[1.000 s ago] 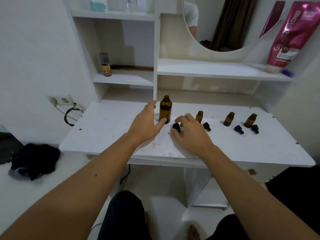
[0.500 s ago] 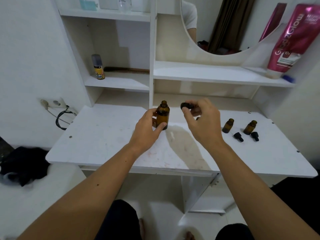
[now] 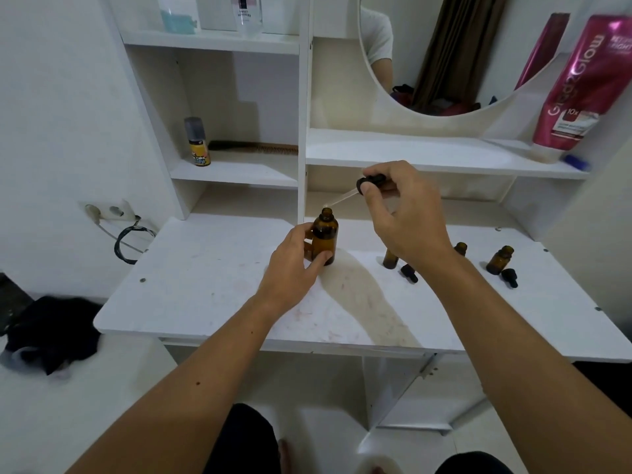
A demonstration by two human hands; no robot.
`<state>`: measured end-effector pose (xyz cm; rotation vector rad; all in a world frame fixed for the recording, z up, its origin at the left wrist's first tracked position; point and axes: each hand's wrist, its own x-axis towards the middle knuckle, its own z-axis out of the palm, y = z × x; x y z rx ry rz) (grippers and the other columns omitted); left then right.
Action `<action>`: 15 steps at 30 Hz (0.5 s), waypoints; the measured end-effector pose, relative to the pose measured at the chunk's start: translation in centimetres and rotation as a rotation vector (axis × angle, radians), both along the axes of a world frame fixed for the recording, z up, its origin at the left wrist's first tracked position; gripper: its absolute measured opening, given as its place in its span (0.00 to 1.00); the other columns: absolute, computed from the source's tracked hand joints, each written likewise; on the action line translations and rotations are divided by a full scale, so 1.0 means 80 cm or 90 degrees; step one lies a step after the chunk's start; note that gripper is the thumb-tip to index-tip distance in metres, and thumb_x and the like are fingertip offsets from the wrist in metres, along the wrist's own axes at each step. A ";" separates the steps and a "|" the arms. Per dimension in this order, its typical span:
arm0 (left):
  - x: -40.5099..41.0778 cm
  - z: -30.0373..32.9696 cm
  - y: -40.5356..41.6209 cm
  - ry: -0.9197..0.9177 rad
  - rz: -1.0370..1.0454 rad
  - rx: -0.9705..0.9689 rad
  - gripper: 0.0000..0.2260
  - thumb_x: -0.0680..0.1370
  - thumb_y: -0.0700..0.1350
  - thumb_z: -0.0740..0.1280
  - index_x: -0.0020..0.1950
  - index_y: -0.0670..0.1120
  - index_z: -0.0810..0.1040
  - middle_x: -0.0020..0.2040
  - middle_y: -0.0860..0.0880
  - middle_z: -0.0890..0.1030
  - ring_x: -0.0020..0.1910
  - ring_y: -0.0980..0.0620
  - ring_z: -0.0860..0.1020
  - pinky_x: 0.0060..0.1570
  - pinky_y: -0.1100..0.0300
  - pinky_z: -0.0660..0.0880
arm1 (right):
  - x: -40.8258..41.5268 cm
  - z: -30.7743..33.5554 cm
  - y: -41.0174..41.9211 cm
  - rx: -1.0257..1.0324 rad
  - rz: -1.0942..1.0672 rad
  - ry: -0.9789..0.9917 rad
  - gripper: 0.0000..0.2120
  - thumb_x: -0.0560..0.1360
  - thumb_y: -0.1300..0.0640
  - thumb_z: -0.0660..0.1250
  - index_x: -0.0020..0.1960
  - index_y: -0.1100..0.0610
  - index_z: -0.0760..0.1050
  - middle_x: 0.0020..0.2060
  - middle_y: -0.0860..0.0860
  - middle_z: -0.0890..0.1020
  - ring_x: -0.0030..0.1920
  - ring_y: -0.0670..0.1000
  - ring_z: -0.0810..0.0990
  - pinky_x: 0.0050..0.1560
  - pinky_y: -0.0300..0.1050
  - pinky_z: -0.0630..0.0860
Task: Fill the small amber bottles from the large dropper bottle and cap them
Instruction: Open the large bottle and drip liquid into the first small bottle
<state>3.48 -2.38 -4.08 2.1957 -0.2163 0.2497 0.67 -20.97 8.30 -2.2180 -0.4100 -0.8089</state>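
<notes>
White laminate table (image 3: 212,295) carries everything for the job, and the change since half a second ago is at the large bottle: then the right hand held the black dropper cap level beside the neck, and now it has lifted it higher and tipped it, so the clear glass pipette slants down-left with its tip just above the open mouth.

Nearest the camera, two bare forearms reach forward from below. The left hand (image 3: 294,265) is wrapped around the large amber glass dropper bottle (image 3: 325,236), thumb across the lower front and fingers behind, steadying it upright on the table in the same spot as before. The right hand (image 3: 407,217) is raised above the table, wrist bent, pinching the black rubber dropper cap (image 3: 371,183) between thumb and forefinger with the other fingers curled.

Under and behind that wrist stand three small amber glass bottles, uncapped: one mostly hidden by the hand (image 3: 389,260), one showing only its neck (image 3: 460,248), one in full view to the right (image 3: 500,260). Two small black caps (image 3: 409,272) (image 3: 509,277) lie on the table just beside them.

Farther back, a pink tube (image 3: 578,83) leans on the shelf under the round mirror (image 3: 444,53).
</notes>
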 end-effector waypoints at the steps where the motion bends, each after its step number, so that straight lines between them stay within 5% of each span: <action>1: 0.000 0.000 0.000 -0.002 -0.001 0.000 0.26 0.80 0.53 0.72 0.75 0.53 0.67 0.68 0.53 0.78 0.57 0.55 0.79 0.65 0.53 0.77 | -0.001 0.002 -0.001 0.002 -0.001 -0.007 0.10 0.83 0.58 0.68 0.63 0.58 0.79 0.55 0.53 0.84 0.54 0.50 0.83 0.56 0.30 0.77; 6: 0.000 0.000 0.001 0.001 -0.004 -0.005 0.26 0.80 0.53 0.72 0.75 0.53 0.67 0.68 0.53 0.78 0.58 0.54 0.79 0.66 0.51 0.77 | -0.002 0.008 -0.004 -0.017 0.003 -0.014 0.09 0.82 0.58 0.69 0.62 0.59 0.80 0.54 0.53 0.84 0.53 0.51 0.84 0.57 0.42 0.82; 11: 0.000 0.001 0.000 0.008 -0.004 -0.007 0.26 0.80 0.53 0.71 0.75 0.53 0.67 0.69 0.52 0.77 0.60 0.52 0.79 0.67 0.48 0.77 | -0.003 0.009 -0.007 -0.019 0.007 -0.026 0.09 0.82 0.58 0.69 0.61 0.59 0.80 0.53 0.52 0.84 0.52 0.50 0.83 0.56 0.39 0.81; 15: -0.001 0.001 0.000 0.002 -0.005 -0.007 0.26 0.80 0.52 0.72 0.76 0.52 0.67 0.68 0.52 0.78 0.58 0.53 0.79 0.67 0.49 0.77 | 0.004 0.006 -0.007 -0.052 0.006 -0.008 0.09 0.82 0.57 0.69 0.61 0.58 0.80 0.53 0.53 0.84 0.53 0.51 0.83 0.57 0.45 0.82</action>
